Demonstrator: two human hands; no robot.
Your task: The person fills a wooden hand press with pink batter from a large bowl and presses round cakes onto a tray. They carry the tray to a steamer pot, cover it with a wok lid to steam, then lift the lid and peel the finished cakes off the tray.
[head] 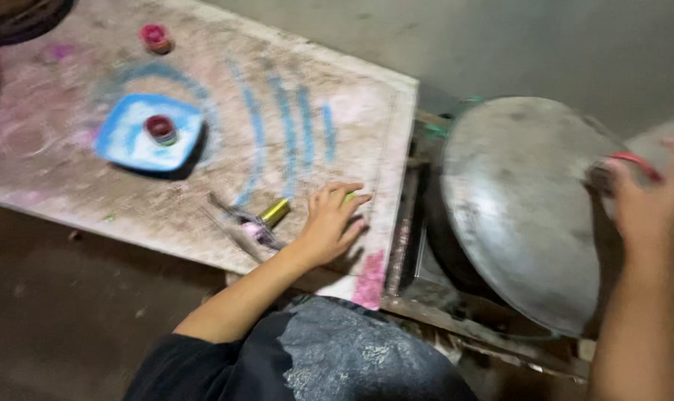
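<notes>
While the round grey metal disc (526, 208) is lying tilted over a dark frame just beyond the board's edge, the right hand (652, 204) is reaching onto its far rim, blurred, with a red band (637, 165) showing by the fingers; whether those fingers are closing on anything I cannot tell. The left hand (331, 223) is resting palm down on the stained wooden board (203, 96), fingers spread and loosely curled, a small green bit peeping at the fingertips. Just beside that hand a brass-coloured tube (275, 212) and some thin metal tools (236, 223) are lying. Farther out from it a blue tray (129, 145) is holding a small red pot (161, 129), and another pink pot (156, 38) is standing well beyond.
</notes>
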